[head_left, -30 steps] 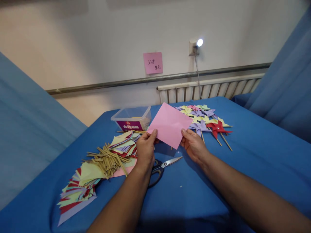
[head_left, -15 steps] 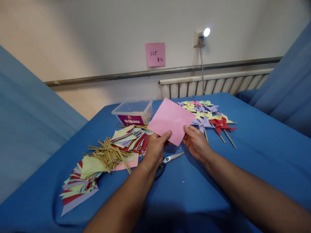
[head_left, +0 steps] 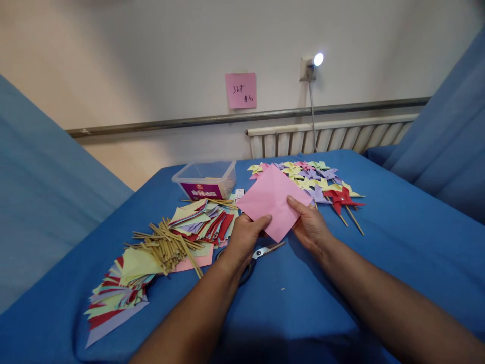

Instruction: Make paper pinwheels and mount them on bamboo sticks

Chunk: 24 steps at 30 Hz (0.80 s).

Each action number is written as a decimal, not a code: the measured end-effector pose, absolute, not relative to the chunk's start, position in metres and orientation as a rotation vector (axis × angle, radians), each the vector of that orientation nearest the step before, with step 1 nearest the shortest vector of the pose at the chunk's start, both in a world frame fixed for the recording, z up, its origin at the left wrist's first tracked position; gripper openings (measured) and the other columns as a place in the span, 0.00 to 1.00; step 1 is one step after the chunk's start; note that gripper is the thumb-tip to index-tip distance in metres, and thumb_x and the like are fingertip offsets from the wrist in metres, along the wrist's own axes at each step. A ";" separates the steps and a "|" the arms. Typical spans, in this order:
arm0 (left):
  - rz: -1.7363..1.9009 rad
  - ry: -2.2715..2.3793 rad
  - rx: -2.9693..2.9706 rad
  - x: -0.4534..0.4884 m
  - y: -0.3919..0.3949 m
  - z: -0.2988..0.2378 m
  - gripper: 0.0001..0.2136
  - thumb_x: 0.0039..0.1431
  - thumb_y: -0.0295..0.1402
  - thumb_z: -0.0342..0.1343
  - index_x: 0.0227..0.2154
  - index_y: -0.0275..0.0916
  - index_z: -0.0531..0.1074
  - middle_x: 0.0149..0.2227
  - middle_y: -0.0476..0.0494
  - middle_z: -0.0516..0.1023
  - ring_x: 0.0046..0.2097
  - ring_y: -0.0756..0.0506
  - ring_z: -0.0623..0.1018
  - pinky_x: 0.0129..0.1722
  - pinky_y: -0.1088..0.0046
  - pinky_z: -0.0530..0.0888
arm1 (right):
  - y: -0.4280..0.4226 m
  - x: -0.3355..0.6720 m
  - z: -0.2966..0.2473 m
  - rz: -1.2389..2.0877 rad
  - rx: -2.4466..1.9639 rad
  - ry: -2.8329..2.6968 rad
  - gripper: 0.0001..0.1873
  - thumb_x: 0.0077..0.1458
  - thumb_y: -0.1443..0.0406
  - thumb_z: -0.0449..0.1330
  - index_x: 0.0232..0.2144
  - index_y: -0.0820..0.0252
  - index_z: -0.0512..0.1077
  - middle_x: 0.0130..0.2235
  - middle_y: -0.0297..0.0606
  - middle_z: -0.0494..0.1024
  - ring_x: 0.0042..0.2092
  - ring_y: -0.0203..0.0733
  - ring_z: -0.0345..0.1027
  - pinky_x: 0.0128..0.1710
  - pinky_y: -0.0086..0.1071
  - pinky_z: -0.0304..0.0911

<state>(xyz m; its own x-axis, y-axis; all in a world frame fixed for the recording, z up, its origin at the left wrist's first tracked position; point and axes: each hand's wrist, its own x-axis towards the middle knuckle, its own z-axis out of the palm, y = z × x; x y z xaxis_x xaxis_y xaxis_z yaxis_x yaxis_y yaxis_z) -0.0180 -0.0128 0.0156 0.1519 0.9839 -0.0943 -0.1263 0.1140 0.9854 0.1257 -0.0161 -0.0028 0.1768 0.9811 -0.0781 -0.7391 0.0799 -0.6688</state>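
The left hand (head_left: 242,238) had moved nearer the right hand (head_left: 312,225); each grip pinched the pink paper square (head_left: 273,194) at the frame's centre.

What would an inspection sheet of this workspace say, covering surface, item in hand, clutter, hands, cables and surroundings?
Surface: blue cloth, somewhat wrinkled.
Item in hand: pink paper square, faintly creased, raised above the cloth.
Clutter: scissors partly hidden by the left forearm; sticks, fanned paper stacks, labelled clear box, pinwheels, small white scrap.
Hands: left hand and right hand both grip the pink paper square, thumbs on top.
Cables: grey cord drops from the wall socket past the radiator.
Surroundings: metal pipe, handwritten pink note, glowing light, blue curtains at both sides.
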 end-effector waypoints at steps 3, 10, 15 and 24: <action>1.012 0.996 1.123 -0.018 -0.013 0.015 0.14 0.40 0.38 0.67 0.29 0.33 0.78 0.25 0.41 0.78 0.22 0.49 0.71 0.22 0.73 0.68 | -0.014 0.128 -0.003 1.333 -0.661 -0.460 0.17 0.46 0.64 0.69 0.41 0.58 0.75 0.43 0.37 0.81 0.40 0.45 0.76 0.43 0.40 0.73; 1.279 1.140 1.055 -0.027 -0.006 0.026 0.13 0.38 0.37 0.68 0.23 0.32 0.76 0.22 0.45 0.75 0.21 0.51 0.70 0.22 0.74 0.68 | -0.006 0.148 -0.004 1.267 -0.729 -0.468 0.12 0.51 0.58 0.64 0.35 0.60 0.76 0.32 0.35 0.80 0.27 0.33 0.70 0.25 0.26 0.66; 1.501 1.034 0.910 -0.033 0.001 0.034 0.14 0.39 0.36 0.67 0.29 0.33 0.76 0.26 0.46 0.77 0.24 0.51 0.72 0.22 0.75 0.68 | -0.018 0.136 -0.014 1.180 -0.999 -1.110 0.11 0.48 0.62 0.64 0.35 0.60 0.76 0.30 0.35 0.80 0.24 0.33 0.66 0.24 0.27 0.61; 1.521 1.059 0.877 -0.033 0.003 0.033 0.15 0.39 0.35 0.66 0.31 0.34 0.75 0.26 0.47 0.77 0.23 0.50 0.72 0.22 0.74 0.67 | -0.056 0.108 -0.003 0.551 -1.293 -2.427 0.18 0.52 0.73 0.53 0.45 0.61 0.72 0.42 0.43 0.77 0.43 0.44 0.71 0.41 0.33 0.62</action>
